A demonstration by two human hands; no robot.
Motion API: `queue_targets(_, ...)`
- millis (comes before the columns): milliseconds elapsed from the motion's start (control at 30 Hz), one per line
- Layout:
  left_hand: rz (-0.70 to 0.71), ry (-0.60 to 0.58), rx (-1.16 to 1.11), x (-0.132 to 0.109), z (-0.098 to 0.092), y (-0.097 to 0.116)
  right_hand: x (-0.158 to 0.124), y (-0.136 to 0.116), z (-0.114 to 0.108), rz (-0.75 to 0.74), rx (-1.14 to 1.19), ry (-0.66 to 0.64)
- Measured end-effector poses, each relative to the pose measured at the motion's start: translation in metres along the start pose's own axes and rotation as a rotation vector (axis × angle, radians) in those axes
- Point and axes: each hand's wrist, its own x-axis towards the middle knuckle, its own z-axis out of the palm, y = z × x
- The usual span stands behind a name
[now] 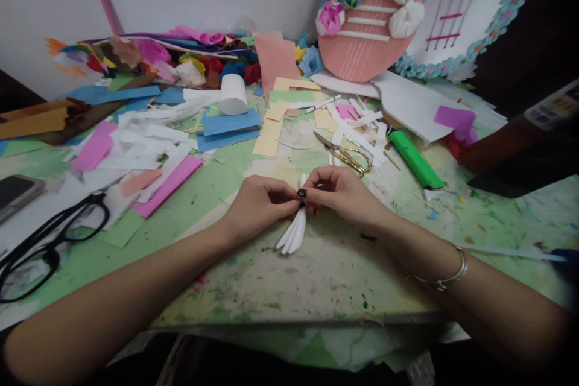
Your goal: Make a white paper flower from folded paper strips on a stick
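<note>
Both hands meet above the near middle of the table, pinching a folded white paper at its narrow waist. Its pleats spread like a fan toward me, and a short white end sticks out beyond the fingers. My left hand grips it from the left with thumb and fingertips. From the other side my right hand closes on the same spot, its thumb showing a dark nail. Whatever lies right between the fingertips is hidden. Gold-handled scissors rest just past my right hand, blades pointing away to the left.
Black glasses and a phone lie at left, beside white paper strips. A white roll stands on blue paper. Right of the scissors is a green roll. A pink paper guitar leans at the back.
</note>
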Motion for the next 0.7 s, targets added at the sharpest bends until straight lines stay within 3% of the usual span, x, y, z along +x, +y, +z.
queue_targets(167,0.183,0.07,0.067,-0.0008,0.0036,-0.0033,-0.0011,-0.0024,-0.0006,0.154,0.216,0.046)
queue_targets(400,0.375,0.093,0.077,0.0005,0.0045,-0.0045,-0.0009,-0.0039,0.0003,0.167,0.288,0.057)
queue_targets(700,0.258,0.035,-0.014,0.0025,0.0039,-0.0093,0.0017,0.0012,-0.0011,0.151,0.196,0.017)
